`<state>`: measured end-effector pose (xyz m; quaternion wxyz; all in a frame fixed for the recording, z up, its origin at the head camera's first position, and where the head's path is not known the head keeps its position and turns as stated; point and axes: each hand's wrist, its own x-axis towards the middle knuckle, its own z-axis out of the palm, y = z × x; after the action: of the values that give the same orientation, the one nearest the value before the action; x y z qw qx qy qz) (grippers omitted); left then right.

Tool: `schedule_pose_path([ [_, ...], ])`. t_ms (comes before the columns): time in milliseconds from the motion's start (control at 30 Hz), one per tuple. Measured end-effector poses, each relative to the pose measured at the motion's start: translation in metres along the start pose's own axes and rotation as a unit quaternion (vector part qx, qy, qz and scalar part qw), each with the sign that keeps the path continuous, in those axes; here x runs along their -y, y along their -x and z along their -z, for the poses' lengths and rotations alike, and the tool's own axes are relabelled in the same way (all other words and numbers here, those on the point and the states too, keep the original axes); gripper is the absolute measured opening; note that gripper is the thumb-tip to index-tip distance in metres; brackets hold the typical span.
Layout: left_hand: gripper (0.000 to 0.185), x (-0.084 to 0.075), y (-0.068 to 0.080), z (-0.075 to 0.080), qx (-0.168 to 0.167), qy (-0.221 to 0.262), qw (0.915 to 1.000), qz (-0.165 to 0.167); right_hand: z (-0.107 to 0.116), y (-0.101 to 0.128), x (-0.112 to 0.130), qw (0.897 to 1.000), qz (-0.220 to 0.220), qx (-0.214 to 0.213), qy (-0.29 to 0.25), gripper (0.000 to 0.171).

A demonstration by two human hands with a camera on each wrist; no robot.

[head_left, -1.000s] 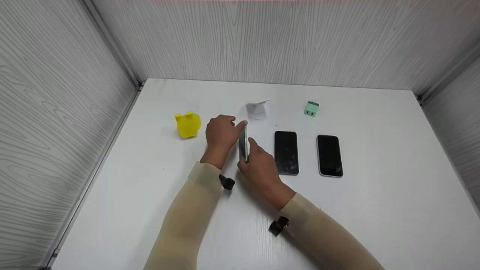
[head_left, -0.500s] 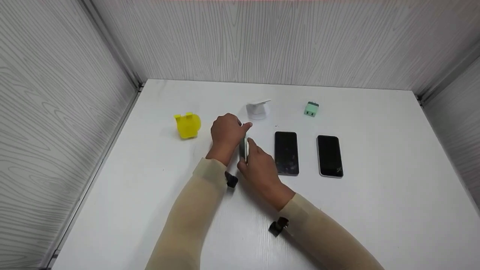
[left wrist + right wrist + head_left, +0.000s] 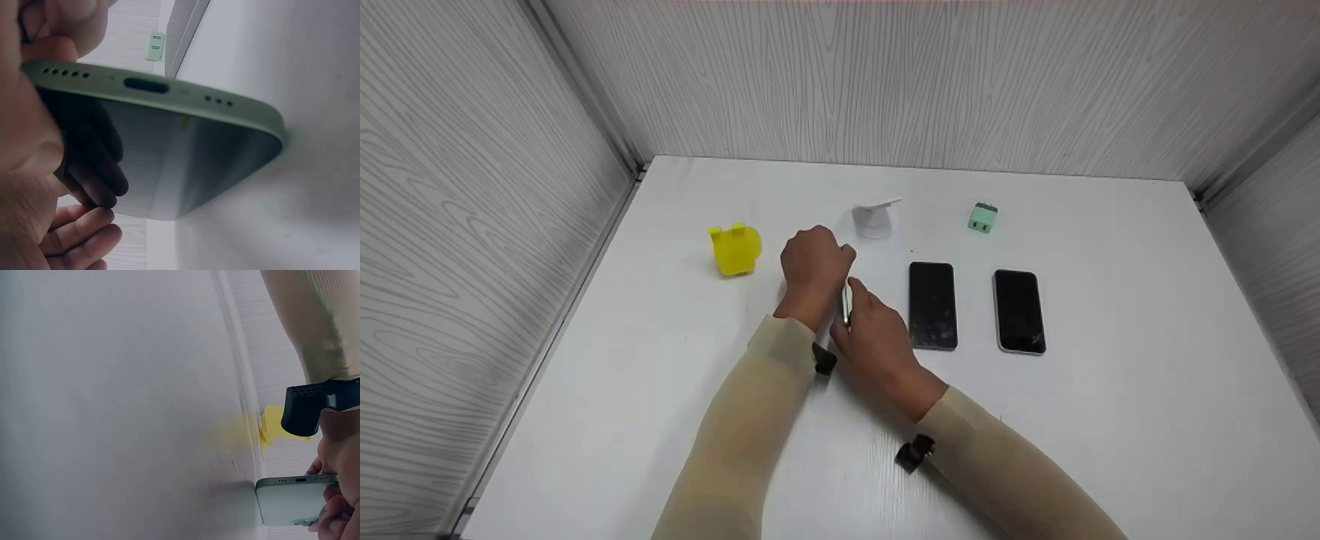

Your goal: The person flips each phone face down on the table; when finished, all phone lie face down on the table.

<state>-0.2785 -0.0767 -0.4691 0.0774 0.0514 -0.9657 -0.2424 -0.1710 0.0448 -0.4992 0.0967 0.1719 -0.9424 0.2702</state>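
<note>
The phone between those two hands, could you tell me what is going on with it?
A person holds a slim pale green smartphone up on its edge over the white table, the left hand gripping its far end and the right hand its near end. Two black-screened phones lie flat to the right.

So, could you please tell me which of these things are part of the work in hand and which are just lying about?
In hand:
- green phone, stood on edge
- left hand, gripping its far end
- right hand, holding its near end

Lying about:
- yellow stand
- white stand
- green charger
- middle phone, flat
- right phone, flat
</note>
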Motion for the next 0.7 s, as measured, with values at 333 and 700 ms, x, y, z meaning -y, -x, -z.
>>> schedule_pose_path([
  [333, 0.039, 0.016, 0.006, 0.001, -0.027, 0.022, 0.9992, 0.018, -0.001, 0.006, -0.002, 0.998, 0.015, -0.007, -0.068, 0.066],
  [700, 0.029, 0.041, 0.014, 0.003, -0.022, 0.190, 0.9766, 0.098, 0.005, 0.005, -0.015, 0.986, -0.068, 0.009, -0.149, 0.066],
])
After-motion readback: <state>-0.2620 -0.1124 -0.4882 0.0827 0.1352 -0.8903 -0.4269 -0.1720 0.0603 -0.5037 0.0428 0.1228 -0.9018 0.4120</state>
